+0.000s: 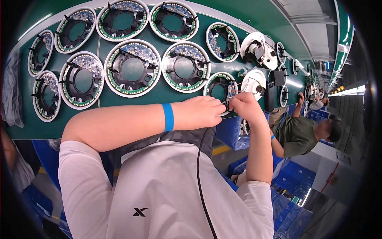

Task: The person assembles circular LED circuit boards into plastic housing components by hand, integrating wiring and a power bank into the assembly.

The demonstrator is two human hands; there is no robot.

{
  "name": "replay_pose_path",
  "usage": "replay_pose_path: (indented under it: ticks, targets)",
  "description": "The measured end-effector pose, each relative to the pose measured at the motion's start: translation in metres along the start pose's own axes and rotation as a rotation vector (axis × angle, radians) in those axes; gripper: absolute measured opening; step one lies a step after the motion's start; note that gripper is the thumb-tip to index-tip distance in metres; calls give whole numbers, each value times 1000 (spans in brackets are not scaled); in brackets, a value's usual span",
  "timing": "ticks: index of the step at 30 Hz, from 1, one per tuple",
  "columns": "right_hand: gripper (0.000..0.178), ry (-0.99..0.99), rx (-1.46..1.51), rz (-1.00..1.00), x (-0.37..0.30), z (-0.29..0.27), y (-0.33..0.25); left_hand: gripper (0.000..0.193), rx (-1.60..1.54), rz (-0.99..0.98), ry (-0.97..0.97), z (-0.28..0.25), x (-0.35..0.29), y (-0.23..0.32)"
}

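Observation:
Both my hands meet at the near edge of a round light ring (218, 88) with a white rim, a green LED strip and a black inner frame. My left hand (201, 112), a blue band on its wrist, is closed with curled fingertips at the ring's near right side. Opposite it, my right hand (245, 106) pinches at the same spot; what the fingers hold is hidden. Thin wires run from the ring to a white round part (253, 84) with a dark centre, just beyond my right hand.
Several similar light rings (132, 68) lie in two rows on the green bench (157, 93). A white assembly (258, 51) with wires stands at the far right. A black cable (199, 171) hangs down my front. Another person (304, 133) sits to the right, near blue crates (294, 175).

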State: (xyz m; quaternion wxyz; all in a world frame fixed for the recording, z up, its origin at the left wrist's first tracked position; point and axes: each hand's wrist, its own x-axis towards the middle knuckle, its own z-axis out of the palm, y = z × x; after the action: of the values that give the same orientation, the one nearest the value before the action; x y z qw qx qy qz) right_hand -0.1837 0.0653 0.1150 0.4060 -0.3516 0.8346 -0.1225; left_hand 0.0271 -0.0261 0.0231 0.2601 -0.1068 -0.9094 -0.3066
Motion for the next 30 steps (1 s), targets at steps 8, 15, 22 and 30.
replay_pose_path:
  ticks: [8,15,22,30]
  targets:
    - [21,-2,59,45,2,3,-4,11,-1,7,12,1,0,0]
    - [20,22,-17,64,1,-1,-12,11,-23,-5,-6,1,-1,-1]
    - [19,-9,45,62,1,-2,-8,9,0,6,35,1,1,-1]
    - [20,-7,-5,90,6,-1,-8,11,7,-3,25,3,1,-1]
